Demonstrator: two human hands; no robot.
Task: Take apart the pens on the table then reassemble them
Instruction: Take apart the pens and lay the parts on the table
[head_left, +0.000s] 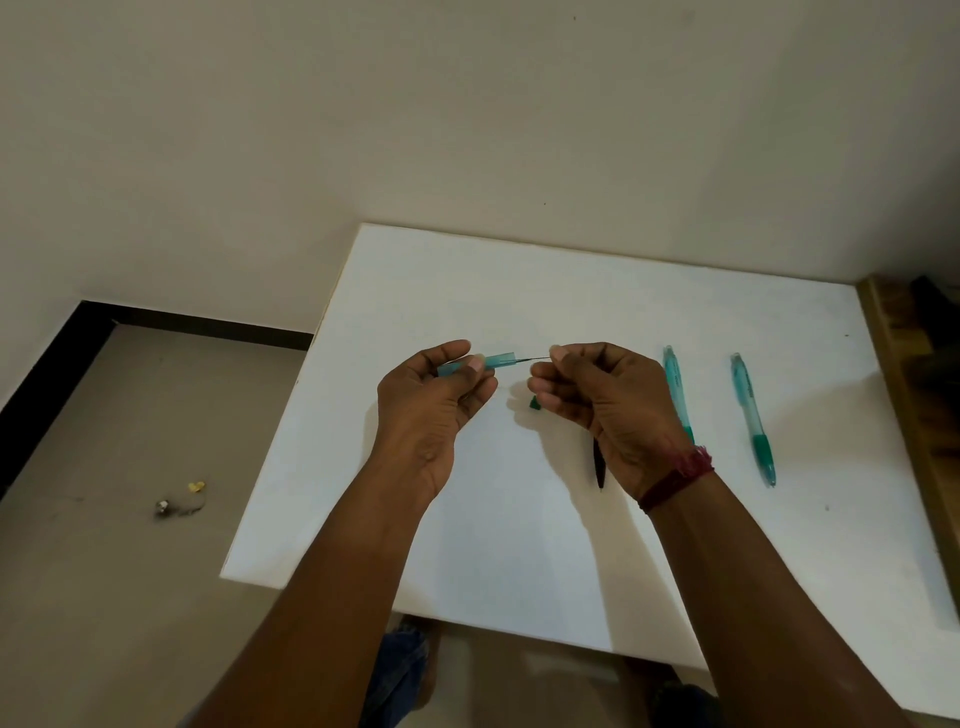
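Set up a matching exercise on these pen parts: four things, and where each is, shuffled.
1 teal barrel
2 thin refill
3 rightmost pen
4 pen beside it

A on the table, partly behind the right hand
B held by the left hand
C on the table, fully visible
D pinched by the right hand

Pairs: 1-B, 2-D, 3-C, 4-A

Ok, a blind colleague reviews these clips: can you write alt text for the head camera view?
Above a white table, the left hand holds a teal pen barrel while the right hand pinches the thin refill at its open end. Two teal pens lie to the right; a small green part lies between the hands.
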